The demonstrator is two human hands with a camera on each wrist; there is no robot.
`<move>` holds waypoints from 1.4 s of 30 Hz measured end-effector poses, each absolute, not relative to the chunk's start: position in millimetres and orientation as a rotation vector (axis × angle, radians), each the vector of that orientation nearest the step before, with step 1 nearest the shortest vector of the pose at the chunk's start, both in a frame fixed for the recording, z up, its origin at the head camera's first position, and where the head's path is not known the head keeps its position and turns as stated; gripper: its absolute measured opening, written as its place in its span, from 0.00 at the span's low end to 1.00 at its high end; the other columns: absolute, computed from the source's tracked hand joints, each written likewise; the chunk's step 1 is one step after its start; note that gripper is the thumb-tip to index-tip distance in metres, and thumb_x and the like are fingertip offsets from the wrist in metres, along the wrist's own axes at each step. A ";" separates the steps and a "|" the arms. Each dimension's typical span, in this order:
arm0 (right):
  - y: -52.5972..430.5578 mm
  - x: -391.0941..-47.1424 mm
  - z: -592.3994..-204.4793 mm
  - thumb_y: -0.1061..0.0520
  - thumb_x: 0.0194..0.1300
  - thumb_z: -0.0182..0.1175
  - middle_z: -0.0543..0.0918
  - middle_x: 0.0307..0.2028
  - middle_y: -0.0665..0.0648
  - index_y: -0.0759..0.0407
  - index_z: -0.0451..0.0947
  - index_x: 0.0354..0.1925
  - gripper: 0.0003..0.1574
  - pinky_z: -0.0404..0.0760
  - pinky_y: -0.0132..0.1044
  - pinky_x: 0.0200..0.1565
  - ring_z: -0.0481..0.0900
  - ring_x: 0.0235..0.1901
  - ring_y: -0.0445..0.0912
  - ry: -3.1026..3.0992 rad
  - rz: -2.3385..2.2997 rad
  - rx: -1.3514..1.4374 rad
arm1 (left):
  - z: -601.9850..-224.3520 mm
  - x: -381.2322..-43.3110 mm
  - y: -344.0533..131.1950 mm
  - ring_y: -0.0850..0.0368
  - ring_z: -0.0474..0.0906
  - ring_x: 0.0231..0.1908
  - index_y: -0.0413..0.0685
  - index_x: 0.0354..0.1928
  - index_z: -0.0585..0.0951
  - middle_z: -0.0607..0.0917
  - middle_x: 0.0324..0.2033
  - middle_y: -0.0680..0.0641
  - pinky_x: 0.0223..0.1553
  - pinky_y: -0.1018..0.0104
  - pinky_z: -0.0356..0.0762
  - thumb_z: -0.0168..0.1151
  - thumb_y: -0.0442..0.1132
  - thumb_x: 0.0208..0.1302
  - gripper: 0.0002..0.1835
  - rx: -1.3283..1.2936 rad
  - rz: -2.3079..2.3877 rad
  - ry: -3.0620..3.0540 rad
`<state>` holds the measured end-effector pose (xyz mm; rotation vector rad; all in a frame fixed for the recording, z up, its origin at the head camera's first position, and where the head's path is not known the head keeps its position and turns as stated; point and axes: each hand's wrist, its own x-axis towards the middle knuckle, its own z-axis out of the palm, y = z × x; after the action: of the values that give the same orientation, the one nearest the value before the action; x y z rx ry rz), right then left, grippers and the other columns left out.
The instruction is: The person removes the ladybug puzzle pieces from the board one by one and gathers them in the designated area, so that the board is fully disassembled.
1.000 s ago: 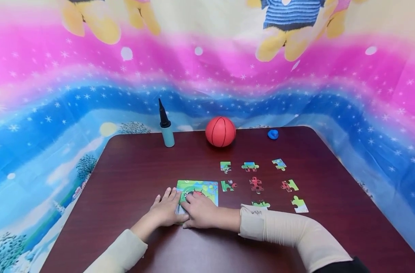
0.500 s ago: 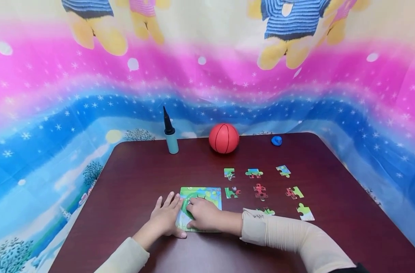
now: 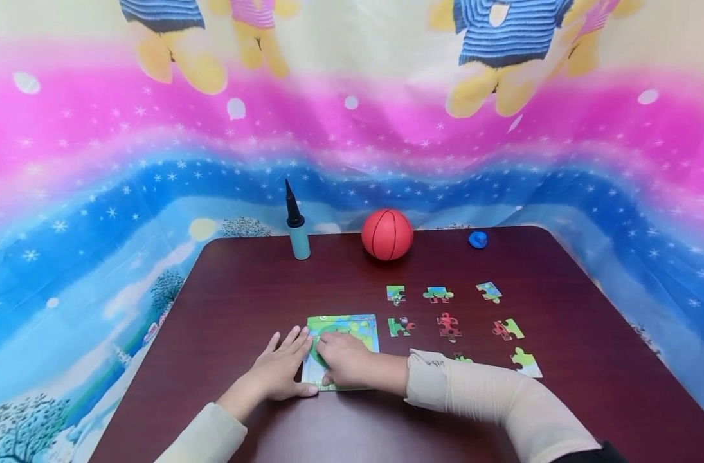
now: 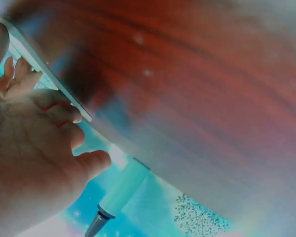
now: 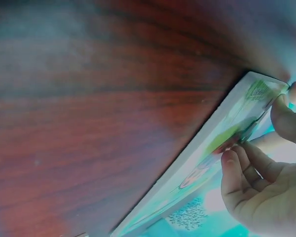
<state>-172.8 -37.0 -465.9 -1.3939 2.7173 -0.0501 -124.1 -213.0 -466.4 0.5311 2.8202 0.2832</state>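
Observation:
A flat puzzle board (image 3: pixel 360 323) printed with a green and blue picture lies near the middle of the table. My left hand (image 3: pixel 278 370) rests along its left edge, fingers spread and thumb at the near corner. Over the board, my right hand (image 3: pixel 348 361) has its fingers curled. In the right wrist view, thumb and fingers pinch a small puzzle piece (image 5: pixel 251 129) against the board's surface; most of it is hidden. Several loose puzzle pieces lie in rows to the right, among them a red one (image 3: pixel 449 326) and a green and white one (image 3: pixel 526 363).
At the back of the table (image 3: pixel 242 289) stand a teal hand pump (image 3: pixel 299 241) with a black nozzle and a red ball (image 3: pixel 388 235). A small blue lump (image 3: pixel 478 240) lies further right. My right sleeve (image 3: pixel 479 386) partly covers a green piece (image 3: pixel 463 358).
The head view has shifted slightly. My left thumb has drawn away from the right hand to the board's near corner. The right hand stays over the board, its fingers shifting only slightly.

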 end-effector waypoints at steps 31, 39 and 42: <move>37.9 -192.6 -432.5 0.63 0.58 0.65 0.82 0.25 0.49 0.55 0.73 0.40 0.13 0.76 0.32 0.29 0.79 0.25 0.40 2.346 -1.139 -0.853 | -458.5 -132.1 -229.2 0.45 0.43 0.72 0.43 0.71 0.58 0.56 0.71 0.45 0.67 0.41 0.36 0.67 0.66 0.46 0.55 0.411 0.219 2.787; 98.1 -199.3 -435.0 0.63 0.58 0.64 0.81 0.24 0.48 0.55 0.72 0.39 0.12 0.75 0.35 0.28 0.79 0.24 0.41 2.441 -1.089 -0.725 | -461.5 -132.7 -228.9 0.43 0.43 0.72 0.42 0.71 0.58 0.55 0.71 0.43 0.67 0.40 0.37 0.68 0.65 0.46 0.55 0.424 0.254 2.780; 113.0 -198.2 -441.6 0.63 0.59 0.63 0.80 0.23 0.48 0.56 0.73 0.40 0.11 0.74 0.35 0.27 0.78 0.23 0.40 2.459 -1.051 -0.697 | -463.4 -133.3 -226.3 0.42 0.43 0.72 0.42 0.71 0.58 0.55 0.71 0.43 0.67 0.40 0.37 0.67 0.65 0.46 0.55 0.442 0.264 2.774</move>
<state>-198.2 113.0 -441.6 -0.6970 2.4586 -1.0508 -133.3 -226.3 -463.4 0.4417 2.7737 0.2641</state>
